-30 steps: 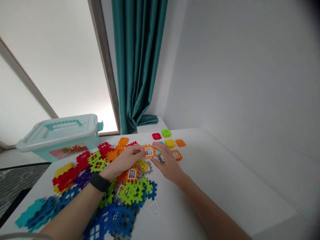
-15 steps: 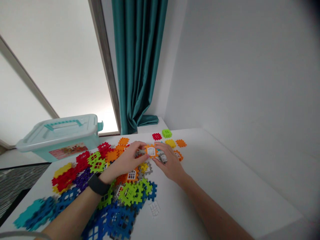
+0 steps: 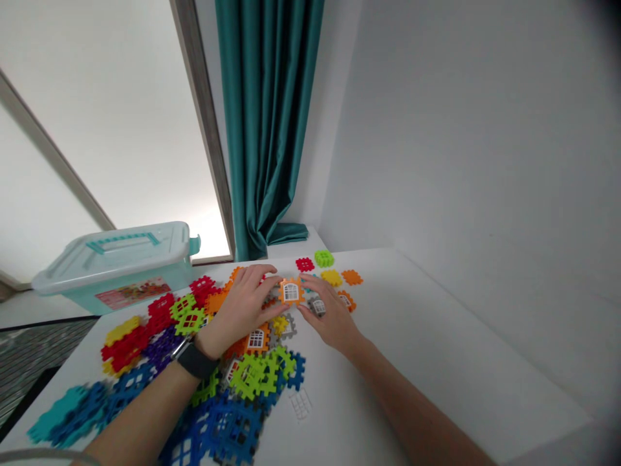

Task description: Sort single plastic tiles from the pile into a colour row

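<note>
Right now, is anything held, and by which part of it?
The orange window tile appears held, pinched at its opposite side edges between the left hand and the right hand.

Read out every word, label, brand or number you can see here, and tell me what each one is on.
No word, brand or number is readable. The printed label on the side of the clear plastic storage box is too small and blurred to read. The orange window block shows a white window, not text.

Left hand (image 3: 241, 305) and right hand (image 3: 330, 315) pinch orange tile (image 3: 291, 292)
</note>
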The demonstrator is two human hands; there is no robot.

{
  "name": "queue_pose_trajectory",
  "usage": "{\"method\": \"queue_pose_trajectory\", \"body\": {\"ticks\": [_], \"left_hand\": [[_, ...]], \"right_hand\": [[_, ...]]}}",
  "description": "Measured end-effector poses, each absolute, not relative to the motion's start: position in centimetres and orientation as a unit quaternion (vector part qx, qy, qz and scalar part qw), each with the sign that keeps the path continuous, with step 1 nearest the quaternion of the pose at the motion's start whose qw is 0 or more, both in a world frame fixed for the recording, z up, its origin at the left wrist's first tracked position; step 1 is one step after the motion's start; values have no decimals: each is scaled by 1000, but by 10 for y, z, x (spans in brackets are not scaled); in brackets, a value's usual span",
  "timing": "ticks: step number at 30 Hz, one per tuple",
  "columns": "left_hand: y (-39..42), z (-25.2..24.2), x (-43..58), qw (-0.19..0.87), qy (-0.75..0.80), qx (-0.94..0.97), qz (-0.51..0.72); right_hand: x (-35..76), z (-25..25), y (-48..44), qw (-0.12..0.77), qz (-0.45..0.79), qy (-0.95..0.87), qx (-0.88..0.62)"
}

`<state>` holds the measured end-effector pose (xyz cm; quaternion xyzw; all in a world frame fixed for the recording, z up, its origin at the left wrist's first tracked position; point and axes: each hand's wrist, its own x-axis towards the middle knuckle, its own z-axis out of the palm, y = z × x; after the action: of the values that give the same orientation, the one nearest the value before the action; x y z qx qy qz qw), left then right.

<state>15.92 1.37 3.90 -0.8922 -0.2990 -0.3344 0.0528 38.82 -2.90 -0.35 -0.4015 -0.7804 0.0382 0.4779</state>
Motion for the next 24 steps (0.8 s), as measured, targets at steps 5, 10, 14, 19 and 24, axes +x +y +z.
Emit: {"method": "queue_pose_trajectory", "body": {"ticks": [5, 10, 14, 19, 24], "left_hand": [[16, 39, 155, 71, -280, -888, -358], [17, 37, 155, 59, -267, -889, -366], [17, 35, 156, 50, -270, -894, -353], [16, 32, 159, -14, -285, -892, -350], [15, 32, 165, -157, -297, -884, -324]], "right_hand": [[391, -1, -28, 483, -9, -784, -389], [392, 2, -29, 486, -38, -788, -375], [392, 4, -30, 466, -39, -796, -383], [393, 6, -30, 446, -60, -814, -366], [393, 8, -30, 470, -39, -804, -362]]}}
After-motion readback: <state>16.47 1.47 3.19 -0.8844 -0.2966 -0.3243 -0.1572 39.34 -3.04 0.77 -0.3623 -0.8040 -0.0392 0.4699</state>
